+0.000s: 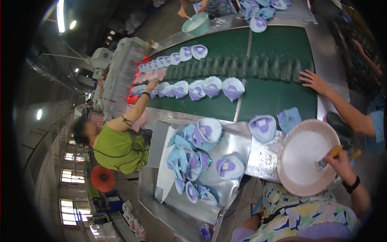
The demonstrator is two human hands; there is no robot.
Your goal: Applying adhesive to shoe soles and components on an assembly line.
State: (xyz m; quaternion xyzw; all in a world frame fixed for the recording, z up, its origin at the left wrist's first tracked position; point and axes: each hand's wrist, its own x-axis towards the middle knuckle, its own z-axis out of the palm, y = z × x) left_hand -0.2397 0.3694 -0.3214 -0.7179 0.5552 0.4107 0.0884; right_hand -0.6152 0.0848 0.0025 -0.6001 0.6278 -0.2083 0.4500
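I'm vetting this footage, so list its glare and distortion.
In the head view, the tube light and windows burn out white; there too, glare brightens the metal table; the head view's fisheye bends the far edge of the green belt and leaves the corners black.

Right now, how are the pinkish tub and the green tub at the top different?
Colour: the pinkish tub is pale pinkish-beige, while the green tub is pale green.
Size: the pinkish tub looks much bigger here; the green tub looks smaller, partly because it's farther away.
View: we look well down into the pinkish tub, but see more of the green tub's outside.
Both are round and open on top.
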